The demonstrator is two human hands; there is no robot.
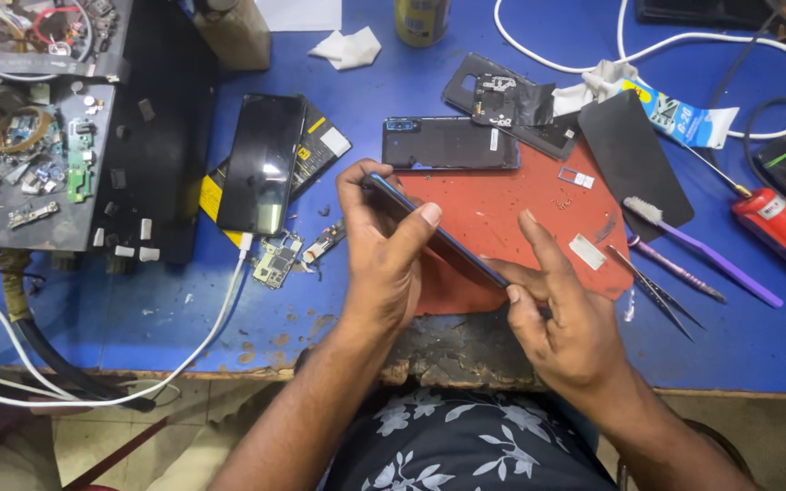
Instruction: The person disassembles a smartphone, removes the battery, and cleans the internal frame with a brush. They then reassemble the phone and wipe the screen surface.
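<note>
A slim dark blue phone [452,245] is held edge-on above the red work mat [502,205]. My left hand [379,250] grips its far end, thumb pressed on the upper edge. My right hand [561,314] holds the near end between thumb and fingers, index finger raised. Beyond it on the mat lies a dark phone back cover [450,144]. A black phone [261,164] with a white cable [216,327] plugged in lies left of my hands.
Tweezers [657,291], a purple brush [702,250], a red screwdriver [780,223], a glue tube [680,116] and a black sheet [634,155] lie to the right. Small circuit boards [275,259] sit by the black phone. A cluttered parts tray [29,136] stands left on the blue table [138,309].
</note>
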